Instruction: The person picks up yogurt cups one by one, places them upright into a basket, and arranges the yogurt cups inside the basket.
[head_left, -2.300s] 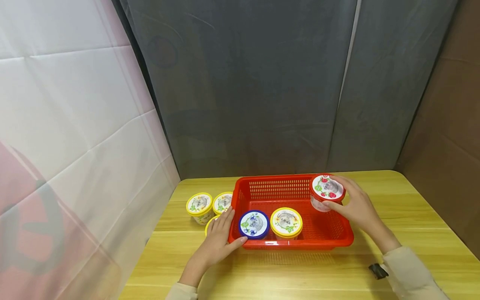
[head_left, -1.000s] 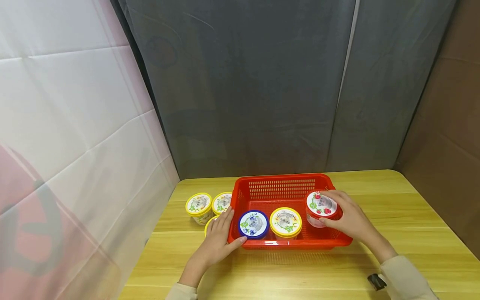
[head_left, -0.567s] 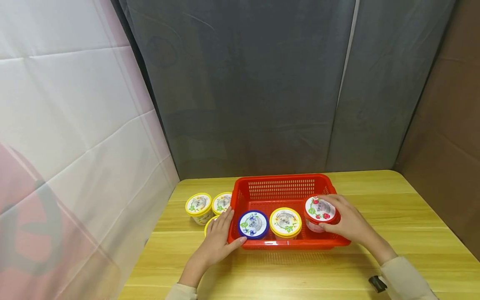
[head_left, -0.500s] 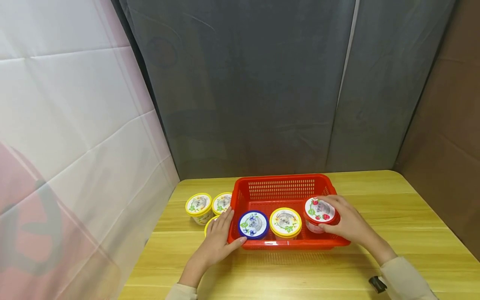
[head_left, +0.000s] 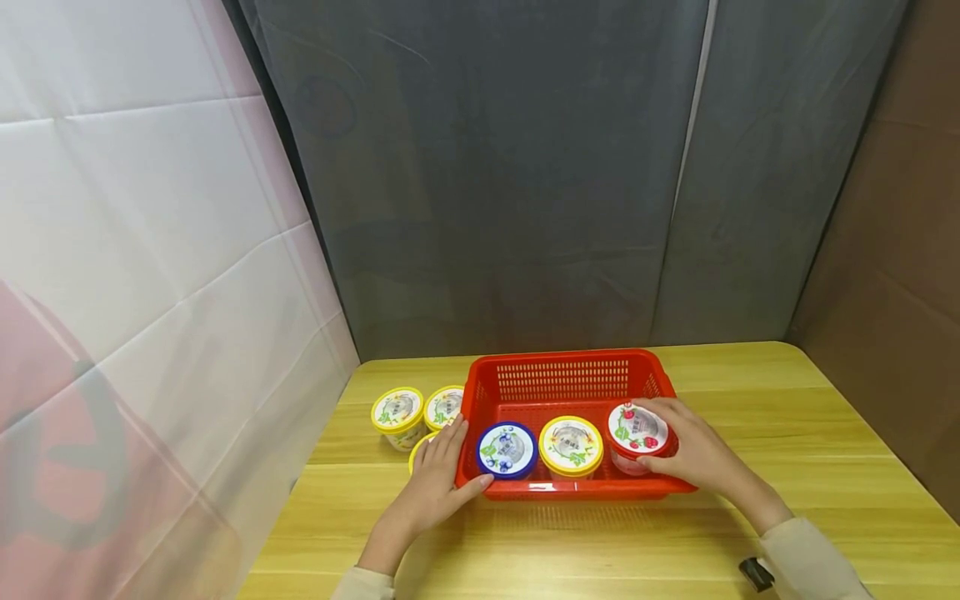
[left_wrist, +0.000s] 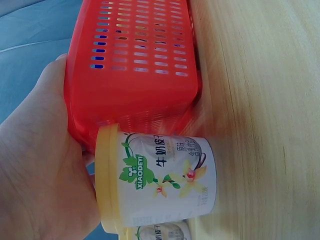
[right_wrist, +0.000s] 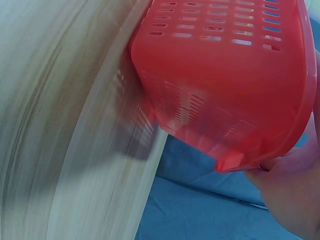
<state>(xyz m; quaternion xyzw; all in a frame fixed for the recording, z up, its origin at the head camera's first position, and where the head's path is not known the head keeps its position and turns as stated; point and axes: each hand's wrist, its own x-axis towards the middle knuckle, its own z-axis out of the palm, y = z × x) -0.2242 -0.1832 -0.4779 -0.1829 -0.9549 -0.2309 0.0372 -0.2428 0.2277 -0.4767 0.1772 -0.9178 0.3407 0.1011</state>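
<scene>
In the head view my right hand (head_left: 693,442) grips a red-lidded tub (head_left: 637,428) with cherry-like fruit on its lid, inside the red basket (head_left: 570,488) at its right end. Left of that tub stand a yellow-lidded tub (head_left: 572,446) and a blue-lidded tub (head_left: 507,450), along the basket's front side. My left hand (head_left: 431,483) rests on the basket's left front corner, fingers stretched along the left side and thumb on the front rim. The left wrist view shows a yellow-lidded tub (left_wrist: 165,180) between hand and basket. From the right wrist, the basket wall (right_wrist: 215,65) hides the held tub.
Outside the basket, to its left, stand a yellow-lidded tub (head_left: 398,410), a second one (head_left: 445,406) and a third, mostly covered by my left hand. A wooden table (head_left: 570,550) carries everything. A grey curtain (head_left: 510,183) hangs behind.
My right hand has brought the red-lidded tub from the basket's back right forward and down, in line with the other two tubs. My left hand stays put.
</scene>
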